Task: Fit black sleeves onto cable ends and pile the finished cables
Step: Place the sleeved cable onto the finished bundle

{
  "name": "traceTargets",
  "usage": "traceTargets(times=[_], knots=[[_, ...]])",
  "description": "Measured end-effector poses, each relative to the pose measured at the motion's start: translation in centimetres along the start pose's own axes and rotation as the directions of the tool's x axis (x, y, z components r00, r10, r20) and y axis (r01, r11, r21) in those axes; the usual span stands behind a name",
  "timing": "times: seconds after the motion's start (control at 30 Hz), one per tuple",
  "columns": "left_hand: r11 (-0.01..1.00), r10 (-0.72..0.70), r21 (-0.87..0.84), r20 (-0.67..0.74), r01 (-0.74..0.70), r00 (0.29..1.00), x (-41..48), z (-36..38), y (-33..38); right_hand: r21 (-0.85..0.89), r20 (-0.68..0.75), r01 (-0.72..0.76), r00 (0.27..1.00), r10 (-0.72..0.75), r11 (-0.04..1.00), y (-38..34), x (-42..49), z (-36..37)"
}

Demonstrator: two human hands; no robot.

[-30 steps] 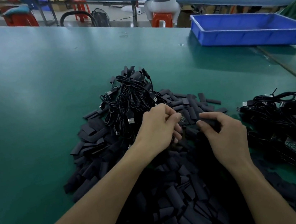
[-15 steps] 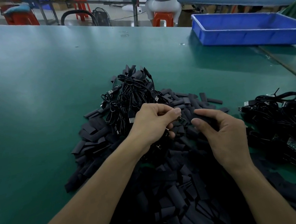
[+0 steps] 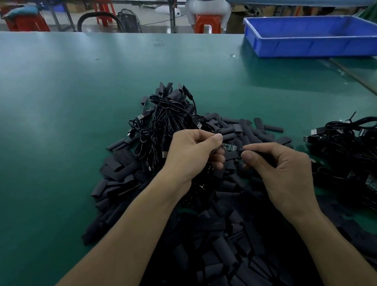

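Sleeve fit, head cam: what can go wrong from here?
1. The left hand pinches the cable end, a bare green board, just short of the black sleeve pinched in the right hand. A slight misalignment may catch a board corner on the sleeve mouth.
2. The cable seems to trail below the left hand near the tangled cable pile, so lifting could snag others.
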State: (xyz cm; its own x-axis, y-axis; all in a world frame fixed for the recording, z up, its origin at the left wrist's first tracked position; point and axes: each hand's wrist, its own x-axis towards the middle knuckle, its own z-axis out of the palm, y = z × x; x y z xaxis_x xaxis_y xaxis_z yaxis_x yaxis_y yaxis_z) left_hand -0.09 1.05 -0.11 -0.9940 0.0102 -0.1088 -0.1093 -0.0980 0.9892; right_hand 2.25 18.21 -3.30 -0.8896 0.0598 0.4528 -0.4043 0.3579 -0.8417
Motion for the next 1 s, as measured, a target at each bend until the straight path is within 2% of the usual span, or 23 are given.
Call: traceTargets(times=[0.23,0.57,0.7,1.0], knots=[[1.000,-0.010,-0.007,0.018,0.010,1.000,-0.13,0.20,0.13,0.015,-0.018,0.007,1.000,-0.007,1.000,-0.38,-0.04,0.11],[1.000,-0.010,-0.012,0.028,0.010,1.000,-0.23,-0.04,0.16,0.096,0.056,-0.036,0.998,0.030,0.995,-0.46,-0.08,0.09],[1.000,-0.026,0.007,0.087,0.025,0.996,-0.25,-0.08,0.27,0.033,0.023,-0.024,0.999,0.023,0.999,-0.40,0.02,0.06],[0.991,-0.126,0.065,0.167,0.116,0.978,-0.13,-0.65,0.54,0.005,0.049,-0.056,0.997,0.056,0.998,0.12,0.17,-0.34]])
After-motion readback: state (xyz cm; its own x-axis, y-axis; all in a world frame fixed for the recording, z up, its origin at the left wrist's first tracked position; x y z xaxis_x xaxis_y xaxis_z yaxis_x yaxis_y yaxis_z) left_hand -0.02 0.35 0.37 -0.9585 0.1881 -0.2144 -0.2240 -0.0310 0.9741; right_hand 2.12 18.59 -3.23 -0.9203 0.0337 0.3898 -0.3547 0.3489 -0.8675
